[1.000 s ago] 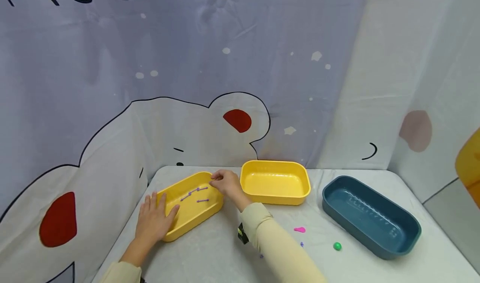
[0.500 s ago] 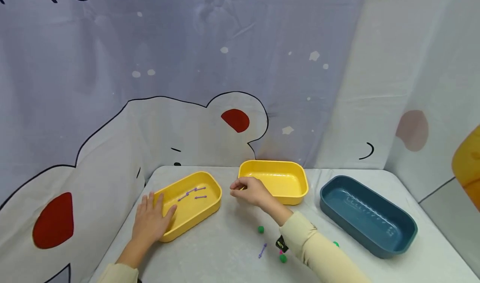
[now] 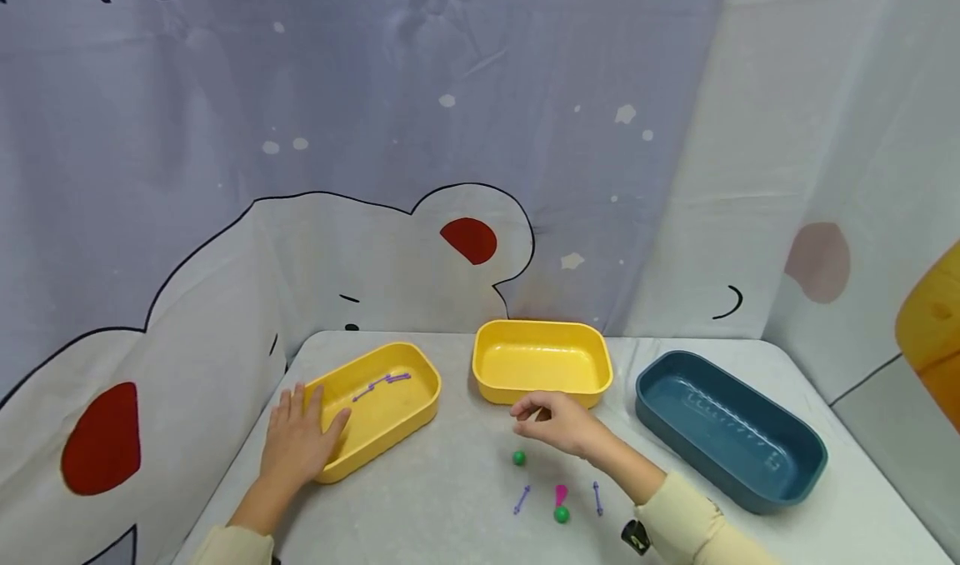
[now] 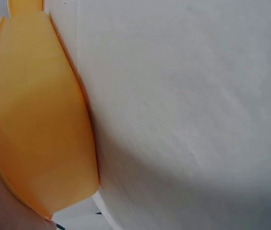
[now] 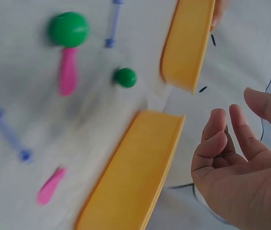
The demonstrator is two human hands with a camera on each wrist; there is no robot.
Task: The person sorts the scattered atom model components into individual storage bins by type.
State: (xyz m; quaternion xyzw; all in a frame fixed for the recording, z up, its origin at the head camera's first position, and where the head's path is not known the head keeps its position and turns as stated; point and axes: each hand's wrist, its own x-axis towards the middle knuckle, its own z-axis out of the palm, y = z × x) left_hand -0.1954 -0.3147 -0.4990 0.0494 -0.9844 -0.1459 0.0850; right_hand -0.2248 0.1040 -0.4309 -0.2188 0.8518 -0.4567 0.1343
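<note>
My left hand [image 3: 296,440] rests on the near-left rim of a yellow tray [image 3: 390,436], fingers straight and thumb over the inside. Several purple sticks with knobbed ends [image 3: 380,381] lie together in that tray. My right hand [image 3: 558,422] hovers before the middle yellow tray [image 3: 543,363], its fingers loosely curled and nothing visible between them. Below it on the table are a green ball [image 3: 519,457], two purple sticks [image 3: 522,499], and a pink club-shaped piece [image 3: 561,494] touching another green ball [image 3: 562,515]. Another pink piece [image 5: 52,186] shows only in the right wrist view.
A dark blue tray [image 3: 738,427] stands at the right of the white-covered table [image 3: 420,515]. Behind the table hangs a printed curtain [image 3: 375,265]. The right sleeve [image 3: 693,519] reaches over the table's right front.
My right hand has moved right, from the left tray's far end to before the middle tray, uncovering small pieces. The purple stick lying apart in the left tray now lies against the others.
</note>
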